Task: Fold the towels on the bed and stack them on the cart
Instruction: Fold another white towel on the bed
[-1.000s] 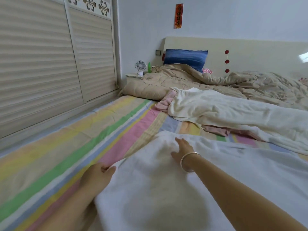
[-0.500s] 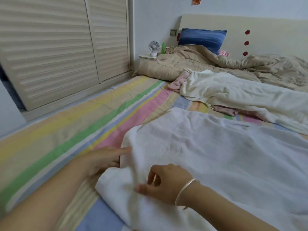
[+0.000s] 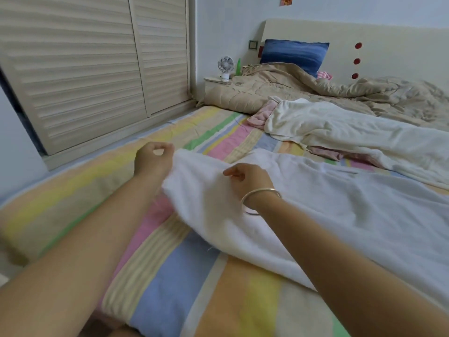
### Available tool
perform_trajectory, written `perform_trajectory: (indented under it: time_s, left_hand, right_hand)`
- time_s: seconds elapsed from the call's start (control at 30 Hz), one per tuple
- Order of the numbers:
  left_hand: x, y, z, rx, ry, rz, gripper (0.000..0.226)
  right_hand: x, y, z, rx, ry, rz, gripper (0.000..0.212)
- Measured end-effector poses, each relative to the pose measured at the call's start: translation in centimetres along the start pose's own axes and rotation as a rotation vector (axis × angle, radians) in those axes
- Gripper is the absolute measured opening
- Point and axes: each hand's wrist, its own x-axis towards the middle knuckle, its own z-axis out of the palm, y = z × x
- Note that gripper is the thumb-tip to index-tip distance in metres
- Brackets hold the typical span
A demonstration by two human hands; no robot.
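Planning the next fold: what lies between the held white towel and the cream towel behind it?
Head view: a strip of striped bedsheet, with pink cloth poking from under the cream towel.

head-worn view, down over bed (image 3: 170, 276)

I count two hands, left hand (image 3: 154, 160) and right hand (image 3: 246, 180), and one bracelet (image 3: 260, 198). On the one bed (image 3: 170, 276) lie two towels, a white towel (image 3: 340, 203) and a cream towel (image 3: 352, 127). Pink cloth (image 3: 260, 115) shows at two spots; one piece or two, I cannot tell. One quilt (image 3: 279, 91), one pillow (image 3: 294, 53), one fan (image 3: 226, 65), one green bottle (image 3: 238, 66), three red dots (image 3: 357, 61).
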Motion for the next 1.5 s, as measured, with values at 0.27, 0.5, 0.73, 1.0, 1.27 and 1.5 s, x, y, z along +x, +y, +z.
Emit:
perform_trajectory:
  time_s: [0.27, 0.5, 0.73, 1.0, 1.27, 1.5]
  left_hand:
    - [-3.2, -10.3, -2.0, 0.318, -0.277, -0.078, 0.031]
    - [-5.9, -10.2, -0.5, 0.394, -0.414, 0.096, 0.045]
    - [-7.5, -8.8, 2.5, 0.229, -0.43, -0.107, 0.034]
    - [-2.7, -6.0, -1.5, 0.28, 0.089, -0.063, 0.036]
    - [-5.3, -9.5, -6.4, 0.849, 0.198, -0.025, 0.066]
    - [-14.1, -9.3, -0.9, 0.738, -0.048, 0.914, 0.021]
  right_hand:
    - [-10.1, 6.9, -1.3, -0.301, 0.156, -0.36, 0.02]
    - [-17.0, 13.8, -3.8, -0.516, 0.381, -0.326, 0.022]
    - [-20.1, 15.5, -5.8, -0.646, 0.47, -0.427, 0.016]
    - [-20.8, 17.2, -6.8, -0.855, 0.459, -0.368, 0.039]
    - [-20.6, 17.9, -6.6, -0.875, 0.442, -0.306, 0.016]
    - [-20.0, 18.9, -6.7, -0.939, 0.368, -0.303, 0.023]
